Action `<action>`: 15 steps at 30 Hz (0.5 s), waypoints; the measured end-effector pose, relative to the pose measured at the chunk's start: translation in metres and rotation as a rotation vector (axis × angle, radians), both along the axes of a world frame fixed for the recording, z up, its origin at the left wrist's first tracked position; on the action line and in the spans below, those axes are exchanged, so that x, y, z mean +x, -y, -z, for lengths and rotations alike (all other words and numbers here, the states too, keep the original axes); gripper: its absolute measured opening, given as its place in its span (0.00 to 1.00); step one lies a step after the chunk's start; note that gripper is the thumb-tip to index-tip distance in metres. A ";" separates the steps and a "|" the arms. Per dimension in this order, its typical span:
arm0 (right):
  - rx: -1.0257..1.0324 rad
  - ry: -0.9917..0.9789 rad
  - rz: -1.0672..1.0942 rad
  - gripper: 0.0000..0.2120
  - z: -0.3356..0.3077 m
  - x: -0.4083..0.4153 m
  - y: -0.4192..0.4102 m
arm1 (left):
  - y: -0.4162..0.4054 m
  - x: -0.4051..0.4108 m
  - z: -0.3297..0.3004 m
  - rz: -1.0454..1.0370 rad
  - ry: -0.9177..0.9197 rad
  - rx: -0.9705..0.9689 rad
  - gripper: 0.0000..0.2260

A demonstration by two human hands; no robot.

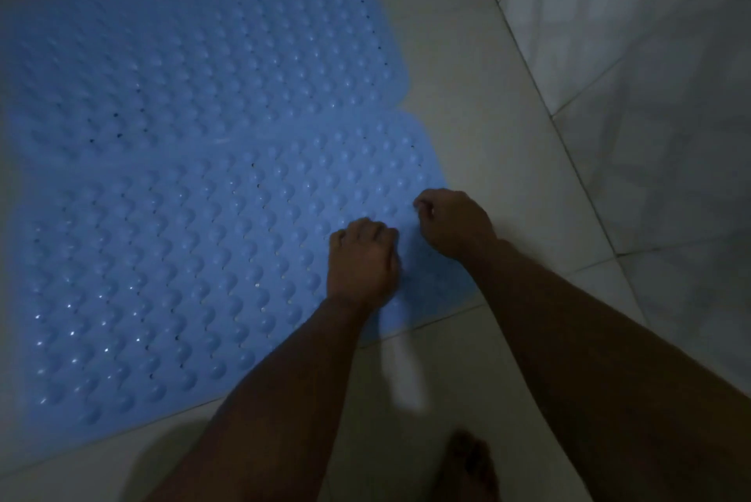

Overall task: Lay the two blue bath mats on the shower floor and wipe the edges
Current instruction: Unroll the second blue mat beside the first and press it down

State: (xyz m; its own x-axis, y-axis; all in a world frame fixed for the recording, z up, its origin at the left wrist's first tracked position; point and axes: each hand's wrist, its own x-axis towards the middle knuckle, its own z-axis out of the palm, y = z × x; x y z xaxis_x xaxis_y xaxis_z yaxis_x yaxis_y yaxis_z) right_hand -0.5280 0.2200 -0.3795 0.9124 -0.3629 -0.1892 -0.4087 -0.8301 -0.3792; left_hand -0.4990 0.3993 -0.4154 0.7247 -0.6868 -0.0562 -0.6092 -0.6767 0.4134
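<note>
Dim shower area, pale tiled floor (479,67) with thin grout lines, tiled wall (650,54) rising on the right. Low light, soft blur all over.

Two blue bath mats lie flat on the floor, bumpy texture, small drain holes. Far mat (195,54) fills the upper left of the view; its right edge stops short of the near mat's right edge. Near mat (162,266) lies just below it, their long edges touching or slightly overlapping along a seam through the middle; cannot tell which lies on top. The near mat's right corner is rounded and sits near the wall, with bare tile between.

Both hands are on the near mat close to its right end. Left hand (361,262) is knuckles up, fingers curled under into a loose fist against the mat surface; whether it pinches any mat material is not visible. Right hand (455,223) is just beside it, nearer the mat's right edge, fingers also curled tight, fingertips tucked down at the mat; whether it grips the mat cannot be told. The two hands are near each other but apart.

Both bare forearms come in from the bottom of the frame. A bare foot (467,469) stands on the tile at the bottom edge, off the mats. A pale, whitish smear (406,375) shows on the floor between the forearms, just below the near mat's lower edge; too blurred to identify.
</note>
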 end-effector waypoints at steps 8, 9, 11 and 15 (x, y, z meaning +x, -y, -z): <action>-0.165 -0.074 -0.080 0.38 0.072 -0.065 -0.047 | -0.008 0.006 0.007 -0.090 0.071 0.007 0.20; -0.186 -0.048 -0.065 0.38 0.074 -0.068 -0.049 | -0.010 0.004 0.011 -0.084 0.075 0.015 0.20; -0.201 0.020 -0.054 0.39 0.078 -0.069 -0.048 | -0.010 0.002 0.017 -0.083 0.090 -0.002 0.20; -0.177 0.099 -0.029 0.42 0.084 -0.069 -0.045 | -0.013 0.004 0.024 -0.093 0.121 -0.086 0.18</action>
State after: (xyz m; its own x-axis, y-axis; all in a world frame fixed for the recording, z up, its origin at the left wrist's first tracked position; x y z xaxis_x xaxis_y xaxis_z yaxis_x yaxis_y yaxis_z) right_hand -0.5970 0.2647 -0.4631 0.9340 -0.3556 -0.0337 -0.3515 -0.8984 -0.2634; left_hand -0.4953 0.4120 -0.4395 0.7832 -0.6151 0.0911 -0.5945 -0.6978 0.3995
